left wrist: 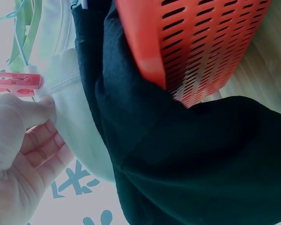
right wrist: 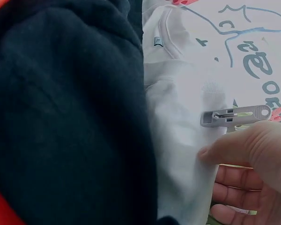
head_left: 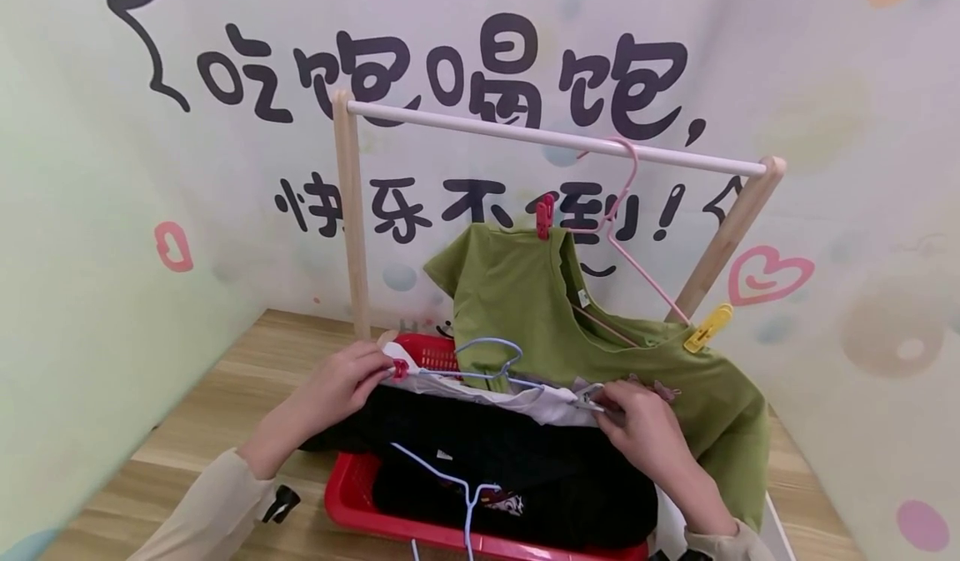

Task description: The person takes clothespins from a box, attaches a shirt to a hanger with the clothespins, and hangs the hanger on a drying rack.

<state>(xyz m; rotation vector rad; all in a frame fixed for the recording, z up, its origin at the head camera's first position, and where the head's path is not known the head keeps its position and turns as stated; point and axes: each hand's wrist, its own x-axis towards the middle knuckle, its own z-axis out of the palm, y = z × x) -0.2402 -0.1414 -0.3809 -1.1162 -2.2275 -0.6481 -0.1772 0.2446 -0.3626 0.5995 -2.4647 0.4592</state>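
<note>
A white shirt (head_left: 555, 409) hangs on a light blue hanger (head_left: 491, 341), its collar tag showing in the right wrist view. My left hand (head_left: 351, 378) pinches its shoulder between thumb and fingers, beside a red clothespin (left wrist: 19, 84) clipped there. At the other shoulder, my right hand (head_left: 647, 423) pinches the cloth, thumb in front and fingers behind. A grey clothespin (right wrist: 234, 116) is clipped just above that thumb. Black clothing (head_left: 480, 428) lies in front of the white shirt, over a red basket (head_left: 347, 494).
Behind the hands stands a rack with wooden posts and a white rod (head_left: 517, 134). A green T-shirt (head_left: 510, 294) hangs from it on a pink hanger (head_left: 648, 277), with red and yellow clothespins (head_left: 708, 328). Another blue hanger (head_left: 468, 515) lies on the black clothing. The wooden table (head_left: 247, 378) extends left.
</note>
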